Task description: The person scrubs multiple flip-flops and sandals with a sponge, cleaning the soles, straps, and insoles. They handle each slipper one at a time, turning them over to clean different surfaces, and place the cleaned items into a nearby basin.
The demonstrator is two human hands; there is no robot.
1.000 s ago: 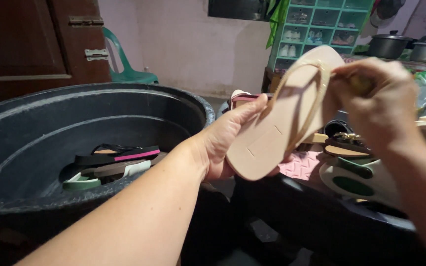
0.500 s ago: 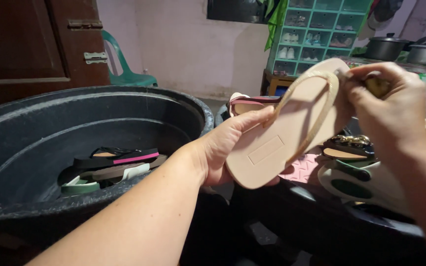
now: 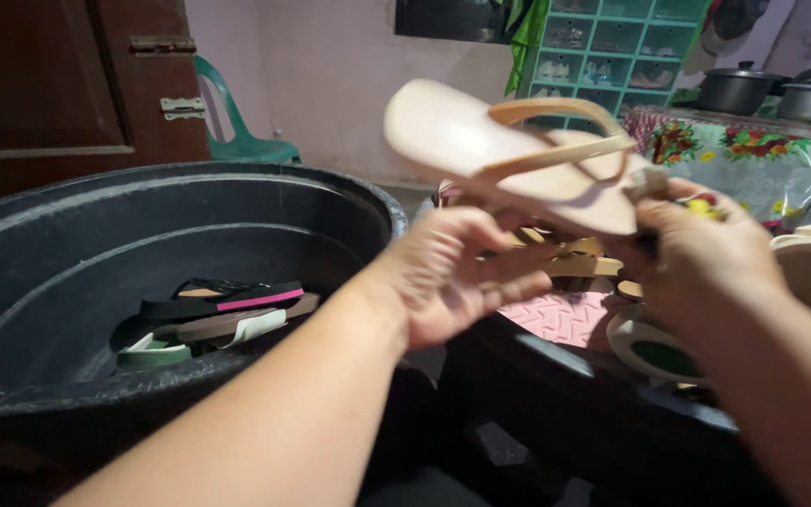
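A big black tub (image 3: pixel 68 253) is filling the 9 o'clock side, and a few flat sandals (image 3: pixel 213 314) are lying in its bottom, 1 edged in pink. A green plastic chair (image 3: pixel 241 141) is standing behind it at 11 o'clock. The left hand (image 3: pixel 452 277) is reaching up at centre, fingers curled loosely under a tan flip-flop (image 3: pixel 481 141); whether it is touching the sole, I cannot tell. The flip-flop is being held strap-up, above both hands, at 12 o'clock. The right hand (image 3: pixel 696 253) at 3 o'clock is pinching its near end. Below them a pink sandal (image 3: pixel 556 314) is lying sole-up. 2 pots (image 3: pixel 776 94) are sitting on a flowered counter (image 3: pixel 753 155) at 2 o'clock.
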